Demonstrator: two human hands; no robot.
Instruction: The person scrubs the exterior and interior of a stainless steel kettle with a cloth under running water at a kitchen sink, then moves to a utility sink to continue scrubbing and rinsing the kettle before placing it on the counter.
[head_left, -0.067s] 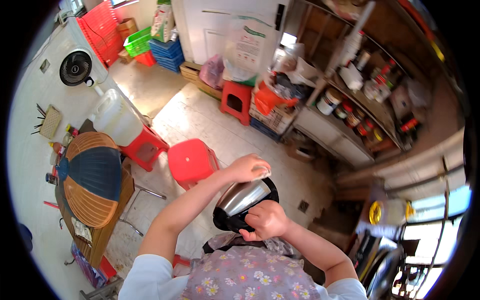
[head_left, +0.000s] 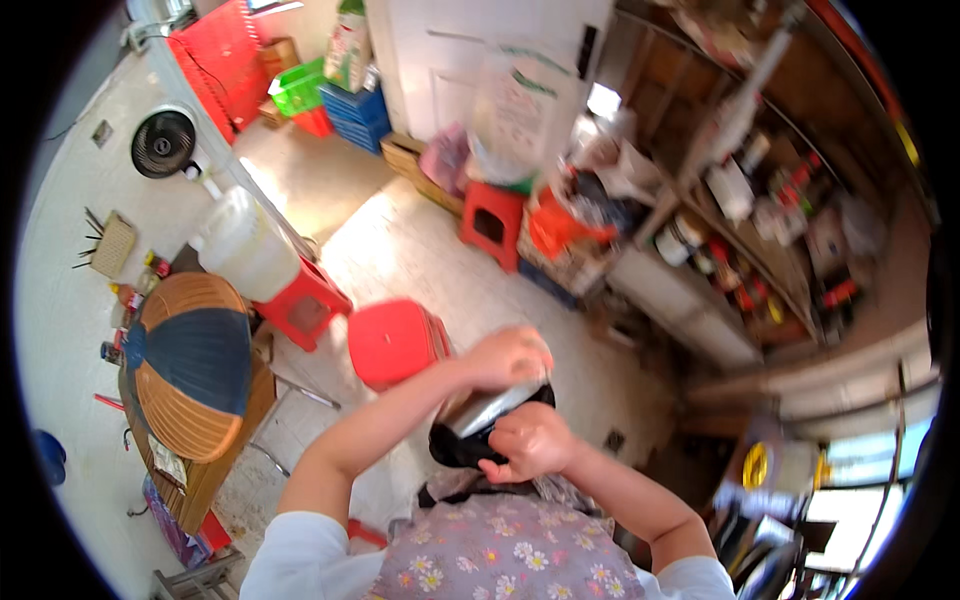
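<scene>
A shiny steel kettle (head_left: 488,408) with black plastic parts lies tilted on its side in front of my apron. My right hand (head_left: 532,440) is closed round its black handle, thumb pointing left. At the kettle's far upper end, my left hand (head_left: 510,358) is curled with its fingers bent over the steel. A small pale cloth shows under those fingers; motion blur hides most of it now. The kettle's inside cannot be seen.
A red stool (head_left: 390,340) stands just beyond my left forearm. On the left, a folding-style food cover (head_left: 195,365) sits on a wooden table, near a white jug (head_left: 248,245) on another red stool. Shelves with jars (head_left: 735,265) line the right.
My left hand has shifted slightly right and down along the kettle, and it is blurred. My right hand keeps its grip. The whole view has swung a little, moving the room rightward and down.
</scene>
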